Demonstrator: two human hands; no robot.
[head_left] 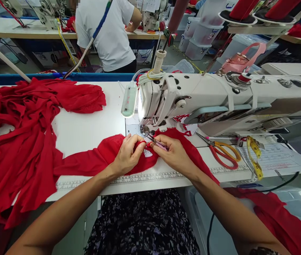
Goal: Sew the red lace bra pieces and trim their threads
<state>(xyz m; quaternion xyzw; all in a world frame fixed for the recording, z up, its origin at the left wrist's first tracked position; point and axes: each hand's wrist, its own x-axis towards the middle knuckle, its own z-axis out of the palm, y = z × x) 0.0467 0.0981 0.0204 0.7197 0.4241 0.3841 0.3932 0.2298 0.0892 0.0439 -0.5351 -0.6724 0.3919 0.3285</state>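
Note:
My left hand (127, 154) is closed in a pinch on the edge of a piece of red fabric (86, 163) in front of the presser foot. My right hand (175, 154) grips slim tweezers (161, 145), their tips pointing toward the needle area, and its fingertips also touch the fabric. Between the hands, a small white patch (147, 153) shows on the cloth. The red fabric stretches left across the table and right under my right forearm. Just behind both hands stands the white sewing machine (206, 90), its needle partly hidden.
A big heap of red fabric pieces (25, 131) covers the table's left side. Scissors (223, 152), a yellow tape measure (255, 156) and a paper sheet (285, 159) lie at the right. Below is a clear plastic bin (206, 212). Across the aisle, a person (105, 35) sits.

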